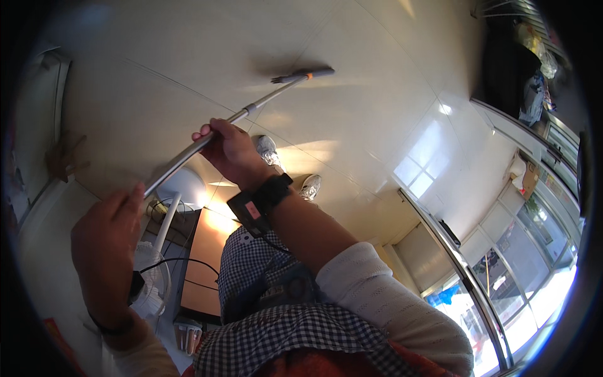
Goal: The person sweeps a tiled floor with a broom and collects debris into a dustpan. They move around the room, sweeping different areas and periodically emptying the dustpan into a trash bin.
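Note:
A flat mop with a silver metal pole [270,96] runs diagonally up and to the right in front of me. Its dark grey head [321,72] rests on the pale tiled floor, with a small orange joint where the pole meets it. My right hand [229,149] is closed around the middle of the pole, a black strap and device on its wrist. My left hand [110,235] is closed at the pole's near upper end; its fingers partly hide that end.
To the left stands a white fan [168,226] with a round base, beside a brown-topped cabinet [207,248] and a dark cable. My shoes [268,151] are on the floor. Metal-framed glass panels [449,235] line the right; bags and dark items [512,66] sit at upper right.

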`<state>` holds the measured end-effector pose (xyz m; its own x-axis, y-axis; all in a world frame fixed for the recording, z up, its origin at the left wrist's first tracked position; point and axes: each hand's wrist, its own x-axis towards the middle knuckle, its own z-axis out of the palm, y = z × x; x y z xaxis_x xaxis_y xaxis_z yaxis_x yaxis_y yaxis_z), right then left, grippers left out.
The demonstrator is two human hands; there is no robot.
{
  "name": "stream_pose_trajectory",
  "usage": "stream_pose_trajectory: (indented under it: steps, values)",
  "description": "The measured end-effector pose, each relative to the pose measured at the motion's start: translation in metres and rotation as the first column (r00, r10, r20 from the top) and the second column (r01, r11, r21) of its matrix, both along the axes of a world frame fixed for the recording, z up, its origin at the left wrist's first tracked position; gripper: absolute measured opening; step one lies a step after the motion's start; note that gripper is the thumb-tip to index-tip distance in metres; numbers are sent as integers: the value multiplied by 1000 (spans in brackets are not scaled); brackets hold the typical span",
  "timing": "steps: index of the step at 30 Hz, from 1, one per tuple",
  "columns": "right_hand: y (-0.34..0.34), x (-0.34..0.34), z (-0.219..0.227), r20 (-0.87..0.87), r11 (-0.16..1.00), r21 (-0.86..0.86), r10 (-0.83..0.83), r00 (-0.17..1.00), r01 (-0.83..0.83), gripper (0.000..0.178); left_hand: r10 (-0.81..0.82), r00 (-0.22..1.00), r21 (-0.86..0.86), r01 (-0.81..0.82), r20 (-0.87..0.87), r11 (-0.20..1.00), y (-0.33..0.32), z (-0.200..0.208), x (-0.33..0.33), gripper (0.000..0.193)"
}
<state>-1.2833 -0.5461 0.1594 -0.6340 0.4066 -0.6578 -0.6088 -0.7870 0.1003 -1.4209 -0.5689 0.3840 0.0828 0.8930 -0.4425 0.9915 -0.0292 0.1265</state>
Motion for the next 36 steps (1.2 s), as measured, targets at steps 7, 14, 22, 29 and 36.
stream_pose_trajectory:
  steps: [7,14,22,29,36]
  values:
    - [-3,72,31,154,996,14,90,984,-94,19,34,999,36,-35,7,999,-76,-7,33,31]
    - [53,193,-23,770,973,-38,175,614,-228,34,448,557,-135,-512,699,848,-157,-108,148,59]
    - [116,360,-23,935,438,-146,353,21,-887,23,881,344,-386,-802,325,455,-260,-192,190,46]
    - [19,304,-57,932,-220,-60,337,-133,-974,16,876,155,-378,-857,457,349,-241,-230,202,43]
    - [-64,165,-121,997,-390,-50,30,-67,-919,26,829,195,-377,-820,524,431,-233,-241,168,39]
